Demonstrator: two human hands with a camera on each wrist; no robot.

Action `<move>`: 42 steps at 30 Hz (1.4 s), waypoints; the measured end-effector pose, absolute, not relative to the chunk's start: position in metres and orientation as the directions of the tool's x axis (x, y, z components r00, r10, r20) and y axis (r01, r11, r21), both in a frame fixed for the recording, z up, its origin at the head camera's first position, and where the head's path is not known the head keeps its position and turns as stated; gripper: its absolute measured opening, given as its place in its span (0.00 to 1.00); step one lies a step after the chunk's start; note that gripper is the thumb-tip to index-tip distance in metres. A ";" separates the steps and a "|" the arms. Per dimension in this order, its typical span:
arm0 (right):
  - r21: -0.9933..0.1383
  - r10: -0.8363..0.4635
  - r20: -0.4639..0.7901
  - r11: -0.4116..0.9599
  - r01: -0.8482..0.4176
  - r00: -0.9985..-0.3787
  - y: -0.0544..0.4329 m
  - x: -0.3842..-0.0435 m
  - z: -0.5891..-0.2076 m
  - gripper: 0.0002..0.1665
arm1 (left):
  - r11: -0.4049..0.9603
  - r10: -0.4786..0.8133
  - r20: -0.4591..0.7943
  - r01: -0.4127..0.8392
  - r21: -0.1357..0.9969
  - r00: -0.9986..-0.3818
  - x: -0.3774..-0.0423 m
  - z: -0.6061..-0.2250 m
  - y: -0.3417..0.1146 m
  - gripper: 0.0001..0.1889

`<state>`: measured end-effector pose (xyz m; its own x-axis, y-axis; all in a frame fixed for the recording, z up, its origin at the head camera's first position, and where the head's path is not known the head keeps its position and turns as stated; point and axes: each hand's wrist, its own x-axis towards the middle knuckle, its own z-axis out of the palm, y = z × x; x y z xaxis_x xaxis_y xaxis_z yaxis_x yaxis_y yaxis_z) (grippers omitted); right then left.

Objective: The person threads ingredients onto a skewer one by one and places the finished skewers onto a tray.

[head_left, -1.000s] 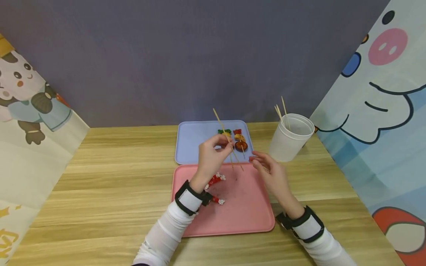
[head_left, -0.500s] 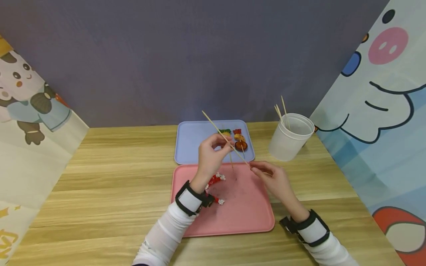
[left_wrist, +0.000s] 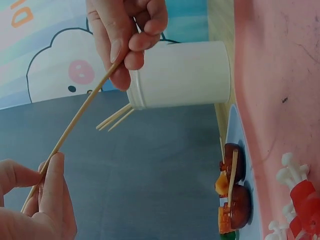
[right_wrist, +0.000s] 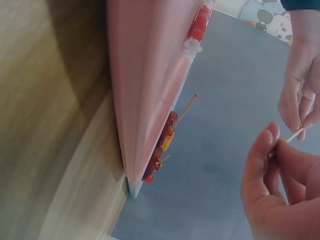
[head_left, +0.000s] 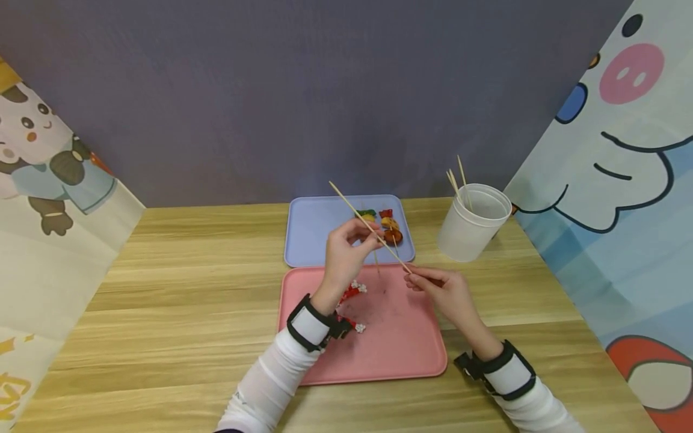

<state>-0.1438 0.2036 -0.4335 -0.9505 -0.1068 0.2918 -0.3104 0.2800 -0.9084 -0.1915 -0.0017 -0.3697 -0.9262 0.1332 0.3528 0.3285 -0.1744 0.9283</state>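
A thin bamboo skewer (head_left: 351, 205) is held slantwise above the trays by both hands. My left hand (head_left: 346, 252) pinches it near the middle, thumb against fingers. Its lower end is pinched by my right hand (head_left: 445, 291). In the left wrist view the stretch of bare skewer (left_wrist: 80, 114) between the two hands shows no food on it. Below my left wrist, red pieces with white knobbly ends (head_left: 353, 292) lie on the pink tray (head_left: 400, 343), partly hidden by the hand and wrist strap.
Behind the pink tray is a blue tray (head_left: 308, 231) bearing two loaded skewers with green, yellow, red and brown toy-like pieces (head_left: 391, 231). A white tub (head_left: 468, 231) with several skewers (head_left: 453, 182) stands at the back right. A grey panel (head_left: 325, 108) closes off the back.
My right hand has moved in to the skewer's lower end and taken hold of it. The skewer has tilted, its top swinging left. My left hand has barely moved.
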 end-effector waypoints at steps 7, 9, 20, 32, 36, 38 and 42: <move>-0.911 -0.086 0.279 0.290 -0.292 -0.956 0.204 -0.142 -0.430 0.13 | -0.195 0.151 0.357 0.326 0.925 -0.922 -0.205 -0.388 -0.001 0.09; -0.916 -0.073 0.272 0.287 -0.282 -0.959 0.205 -0.142 -0.429 0.13 | -0.101 0.173 0.361 0.348 0.932 -0.916 -0.207 -0.389 -0.006 0.10; -0.873 0.015 0.283 0.418 -0.251 -0.959 0.235 -0.138 -0.435 0.12 | 0.552 0.284 0.324 0.430 0.714 -0.903 -0.213 -0.399 -0.049 0.07; -0.823 0.076 0.237 0.546 -0.158 -0.969 0.264 -0.135 -0.442 0.12 | 0.695 0.406 0.202 0.444 0.566 -0.891 -0.215 -0.417 -0.063 0.08; -0.801 0.106 0.228 0.586 -0.124 -0.968 0.270 -0.135 -0.441 0.12 | 0.757 0.432 0.093 0.416 0.504 -0.897 -0.215 -0.421 -0.065 0.05; -0.785 0.119 0.223 0.610 -0.107 -0.967 0.272 -0.136 -0.440 0.13 | 0.782 0.442 0.033 0.403 0.475 -0.897 -0.214 -0.422 -0.065 0.05; -0.757 0.138 0.217 0.648 -0.077 -0.966 0.277 -0.135 -0.439 0.13 | 0.827 0.443 -0.055 0.385 0.411 -0.895 -0.212 -0.423 -0.065 0.08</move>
